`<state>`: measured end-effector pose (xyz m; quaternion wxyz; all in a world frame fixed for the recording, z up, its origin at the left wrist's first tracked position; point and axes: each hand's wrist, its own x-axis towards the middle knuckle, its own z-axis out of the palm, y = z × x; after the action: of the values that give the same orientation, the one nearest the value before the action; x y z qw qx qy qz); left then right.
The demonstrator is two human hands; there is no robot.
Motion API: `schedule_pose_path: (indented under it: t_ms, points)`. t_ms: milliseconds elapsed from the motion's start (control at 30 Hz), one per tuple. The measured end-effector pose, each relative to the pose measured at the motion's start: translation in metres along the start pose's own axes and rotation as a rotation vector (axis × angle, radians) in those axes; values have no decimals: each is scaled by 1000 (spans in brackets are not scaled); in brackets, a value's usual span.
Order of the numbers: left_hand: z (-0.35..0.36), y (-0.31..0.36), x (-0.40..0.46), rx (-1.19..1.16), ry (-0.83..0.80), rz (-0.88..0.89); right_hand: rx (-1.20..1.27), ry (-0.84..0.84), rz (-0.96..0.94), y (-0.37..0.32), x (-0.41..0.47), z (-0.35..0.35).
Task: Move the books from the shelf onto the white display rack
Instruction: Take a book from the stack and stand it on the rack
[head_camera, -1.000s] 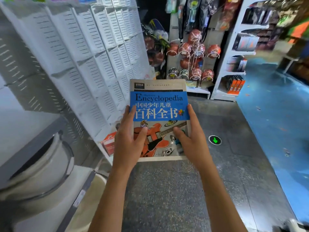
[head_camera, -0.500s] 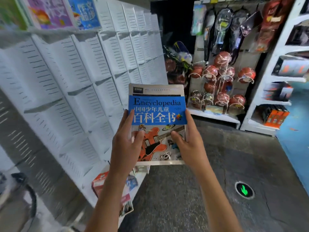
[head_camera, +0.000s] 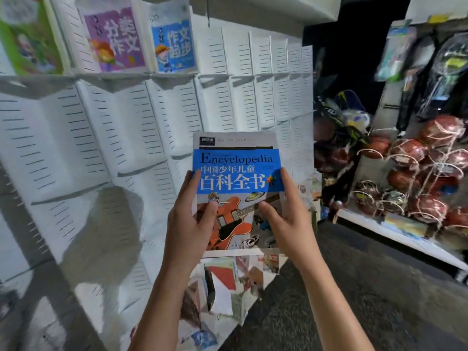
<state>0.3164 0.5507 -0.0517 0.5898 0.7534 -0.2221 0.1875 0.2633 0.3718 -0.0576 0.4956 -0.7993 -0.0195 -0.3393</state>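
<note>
Head view | left hand (head_camera: 188, 224) and right hand (head_camera: 288, 224) each pinch a side edge of the encyclopedia (head_camera: 238, 173), held upright before the white display rack (head_camera: 141, 127) | advice: raise it level into a vacant pocket right of the blue book (head_camera: 173, 44), bottom edge first.

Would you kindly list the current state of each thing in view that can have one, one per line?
Encyclopedia book: closed, cover facing the camera, held upright in front of the rack, not yet placed.
Left hand: grips the book's left edge.
Right hand: grips the book's right edge.
White display rack: nearby pockets empty.
Top-row books: standing in pockets, covers out.
Basketballs: netted, on a rack at right.
</note>
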Motion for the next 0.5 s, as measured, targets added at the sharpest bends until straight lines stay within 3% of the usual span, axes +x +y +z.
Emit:
schedule_pose_path:
  t_ms: [500]
  points:
    - [129, -63, 263, -36, 122, 81, 107, -35, -103, 118, 293, -2]
